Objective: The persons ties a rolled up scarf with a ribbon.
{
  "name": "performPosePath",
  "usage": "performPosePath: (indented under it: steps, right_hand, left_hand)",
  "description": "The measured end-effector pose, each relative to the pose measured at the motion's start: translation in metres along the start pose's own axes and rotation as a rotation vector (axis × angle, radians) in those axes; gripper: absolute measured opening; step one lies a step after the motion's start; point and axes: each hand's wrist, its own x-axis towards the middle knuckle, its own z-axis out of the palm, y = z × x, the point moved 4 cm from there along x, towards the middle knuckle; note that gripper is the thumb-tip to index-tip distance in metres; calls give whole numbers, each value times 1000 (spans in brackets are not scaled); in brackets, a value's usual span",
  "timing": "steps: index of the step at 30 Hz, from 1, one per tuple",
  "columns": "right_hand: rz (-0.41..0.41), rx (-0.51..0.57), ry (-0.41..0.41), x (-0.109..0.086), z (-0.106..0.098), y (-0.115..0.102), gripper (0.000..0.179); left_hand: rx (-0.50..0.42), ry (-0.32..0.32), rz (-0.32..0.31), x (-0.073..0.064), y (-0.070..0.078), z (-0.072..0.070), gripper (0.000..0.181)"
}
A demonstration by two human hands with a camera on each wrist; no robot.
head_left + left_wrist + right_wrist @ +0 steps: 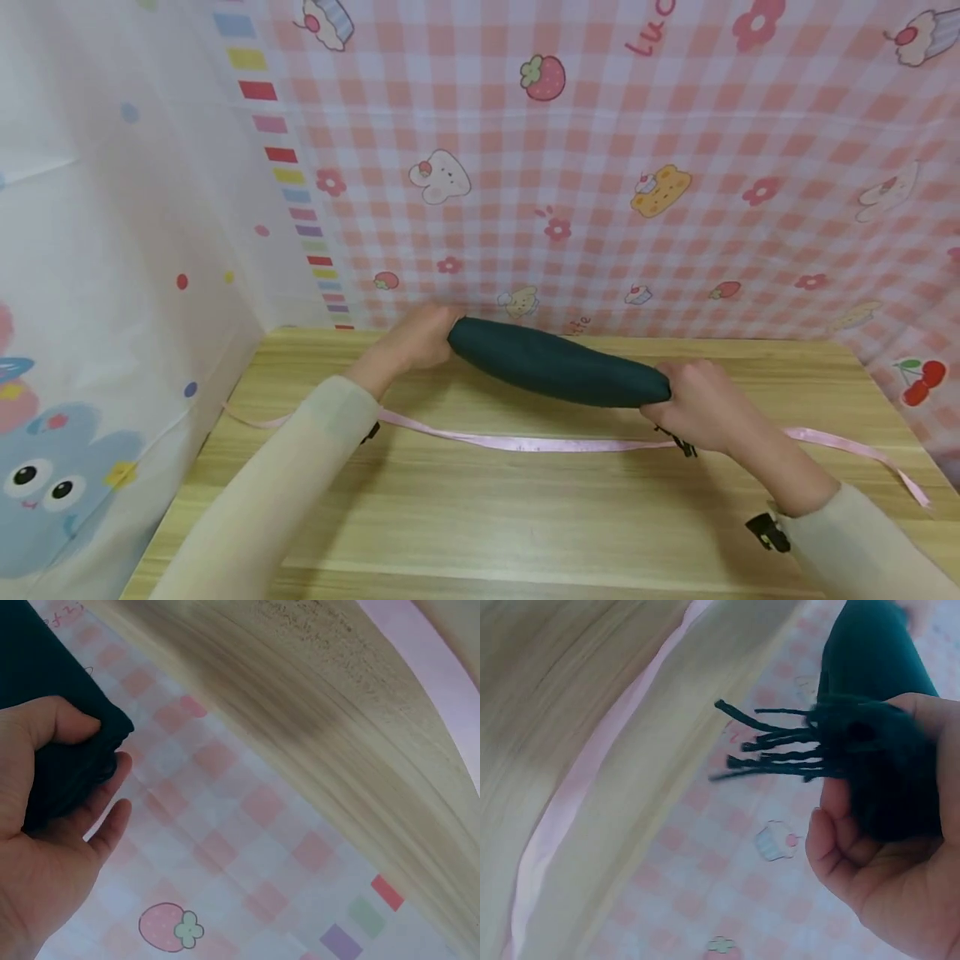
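Note:
A dark green scarf, bundled into a long thick roll, is held up above the wooden table between both hands. My left hand grips its left end; in the left wrist view the thumb lies on top of the folded cloth with fingers beneath. At the other end, lower in the head view, my right hand grips the roll. Twisted fringe strands stick out past that hand in the right wrist view. Below the scarf, a pink ribbon lies stretched across the table from left to right.
The wooden table meets a pink checked cloth hanging behind it. A white printed cloth hangs along the left side. Small black pieces sit at the wrists by the cream sleeves.

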Motion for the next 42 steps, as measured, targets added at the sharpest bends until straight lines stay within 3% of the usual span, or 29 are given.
performPosePath:
  steps: [6, 9, 16, 29, 36, 42]
  right_hand:
    - [-9, -43, 86, -21, -5, -17, 25]
    - [-18, -58, 130, -30, -5, -26, 29]
    - [-59, -23, 191, -49, -1, -48, 36]
    - [-72, -23, 154, -71, 19, -82, 30]
    - [-12, 58, 90, -80, 35, -95, 32]
    - [32, 110, 46, -80, 47, -103, 34]
  left_hand:
    - [-15, 16, 9, 11, 2, -1, 24]
    - [23, 25, 23, 16, 4, -1, 21]
    - [51, 24, 15, 25, 8, 0, 21]
    - [26, 5, 73, 40, 24, 13, 31]
    - [24, -1, 113, 51, 31, 24, 27]
    - [-43, 1, 95, 63, 35, 38, 26]
